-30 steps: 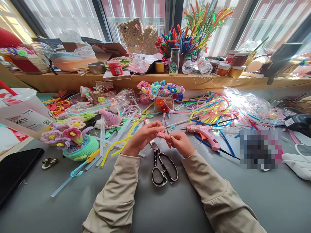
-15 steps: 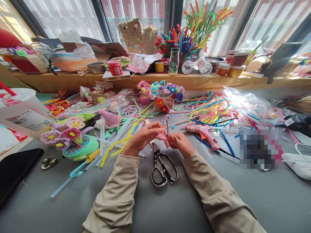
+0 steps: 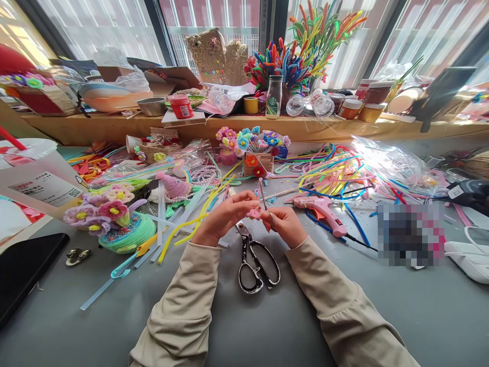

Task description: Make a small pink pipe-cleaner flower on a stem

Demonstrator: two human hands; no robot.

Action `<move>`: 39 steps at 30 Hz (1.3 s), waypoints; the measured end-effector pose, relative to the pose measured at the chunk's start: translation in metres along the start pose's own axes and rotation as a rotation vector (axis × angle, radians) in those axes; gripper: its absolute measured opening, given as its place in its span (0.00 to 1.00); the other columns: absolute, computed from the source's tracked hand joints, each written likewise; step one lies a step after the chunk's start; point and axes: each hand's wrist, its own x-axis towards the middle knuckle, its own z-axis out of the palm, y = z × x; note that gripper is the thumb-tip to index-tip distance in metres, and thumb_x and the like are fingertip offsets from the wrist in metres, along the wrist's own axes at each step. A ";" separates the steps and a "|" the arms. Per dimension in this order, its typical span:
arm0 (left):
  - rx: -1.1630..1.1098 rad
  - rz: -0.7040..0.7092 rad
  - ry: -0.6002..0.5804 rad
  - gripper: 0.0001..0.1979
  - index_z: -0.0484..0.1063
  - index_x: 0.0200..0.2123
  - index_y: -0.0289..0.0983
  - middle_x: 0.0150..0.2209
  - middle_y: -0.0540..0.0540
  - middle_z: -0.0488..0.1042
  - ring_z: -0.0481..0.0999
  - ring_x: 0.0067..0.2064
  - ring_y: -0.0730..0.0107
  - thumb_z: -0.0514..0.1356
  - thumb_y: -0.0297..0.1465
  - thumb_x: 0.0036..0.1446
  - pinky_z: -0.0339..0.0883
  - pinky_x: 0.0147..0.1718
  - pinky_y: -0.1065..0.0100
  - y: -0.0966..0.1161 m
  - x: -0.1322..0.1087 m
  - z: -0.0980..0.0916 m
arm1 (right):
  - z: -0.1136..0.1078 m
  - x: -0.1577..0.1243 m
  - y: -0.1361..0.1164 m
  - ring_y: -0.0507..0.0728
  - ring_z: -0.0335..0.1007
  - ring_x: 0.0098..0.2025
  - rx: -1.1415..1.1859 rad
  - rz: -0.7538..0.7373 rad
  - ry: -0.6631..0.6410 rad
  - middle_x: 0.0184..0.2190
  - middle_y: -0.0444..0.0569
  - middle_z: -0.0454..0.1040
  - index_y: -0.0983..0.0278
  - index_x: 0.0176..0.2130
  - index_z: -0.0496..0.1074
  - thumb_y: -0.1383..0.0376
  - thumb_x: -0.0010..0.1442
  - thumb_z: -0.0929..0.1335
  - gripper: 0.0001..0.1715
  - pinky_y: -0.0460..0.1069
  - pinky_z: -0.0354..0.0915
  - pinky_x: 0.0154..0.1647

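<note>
My left hand [image 3: 229, 214] is closed, its fingertips pinching a small pink fuzzy pipe-cleaner flower [image 3: 253, 212]. My right hand [image 3: 284, 224] grips small metal scissors [image 3: 264, 198]. Their narrow blades point up and away, close beside a pink strand rising from the flower, and a ring handle shows at the fingers. Whether the blades touch the strand I cannot tell. Both hands meet above the table, nearly touching. Just below them lie large scissors [image 3: 245, 250] with worn black handles, their blades partly hidden behind my hands.
A pink glue gun [image 3: 324, 214] lies right of my hands, its cord running right. Yellow pipe cleaners [image 3: 179, 227] and clear glue sticks [image 3: 161, 201] lie to the left, near a green pot of fuzzy flowers [image 3: 128, 234]. A black phone [image 3: 30, 270] and a drink cup [image 3: 42, 178] stand farther left.
The pink flower has turned slightly between my left fingers, and the small scissors in my right hand have shifted a little. Both arms stay nearly in place.
</note>
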 end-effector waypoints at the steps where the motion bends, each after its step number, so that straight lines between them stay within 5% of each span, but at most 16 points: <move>1: -0.002 0.003 0.003 0.04 0.64 0.22 0.34 0.23 0.51 0.63 0.63 0.26 0.78 0.56 0.29 0.45 0.56 0.27 0.74 0.000 0.000 0.000 | 0.000 0.000 0.001 0.46 0.46 0.16 0.013 -0.003 -0.012 0.10 0.40 0.51 0.66 0.11 0.59 0.47 0.47 0.60 0.28 0.44 0.44 0.17; 7: 0.019 -0.007 -0.042 0.04 0.64 0.22 0.34 0.22 0.51 0.61 0.61 0.25 0.78 0.57 0.28 0.44 0.54 0.25 0.74 0.001 0.000 0.003 | -0.001 0.000 0.005 0.46 0.45 0.16 0.074 -0.020 -0.097 0.12 0.40 0.50 0.66 0.14 0.61 0.44 0.48 0.57 0.30 0.44 0.44 0.18; 17: -0.003 -0.002 -0.028 0.05 0.64 0.21 0.34 0.21 0.52 0.61 0.61 0.24 0.79 0.58 0.29 0.44 0.54 0.25 0.74 0.000 0.001 0.001 | -0.001 0.000 0.001 0.46 0.47 0.16 -0.018 -0.003 0.009 0.10 0.40 0.51 0.66 0.11 0.58 0.48 0.48 0.59 0.28 0.44 0.46 0.18; 27: 0.050 0.044 0.107 0.06 0.64 0.24 0.33 0.23 0.53 0.62 0.63 0.27 0.79 0.57 0.31 0.45 0.55 0.27 0.74 -0.004 0.004 -0.002 | 0.002 0.001 0.001 0.47 0.53 0.19 -0.126 -0.025 -0.012 0.13 0.42 0.59 0.66 0.12 0.59 0.51 0.49 0.60 0.26 0.44 0.51 0.24; 39: 0.041 0.030 0.078 0.05 0.65 0.23 0.33 0.23 0.53 0.62 0.61 0.27 0.80 0.58 0.30 0.44 0.53 0.28 0.75 -0.005 0.004 -0.001 | 0.001 0.000 0.003 0.46 0.47 0.17 -0.056 0.000 -0.076 0.12 0.40 0.52 0.66 0.15 0.61 0.46 0.49 0.56 0.29 0.43 0.45 0.18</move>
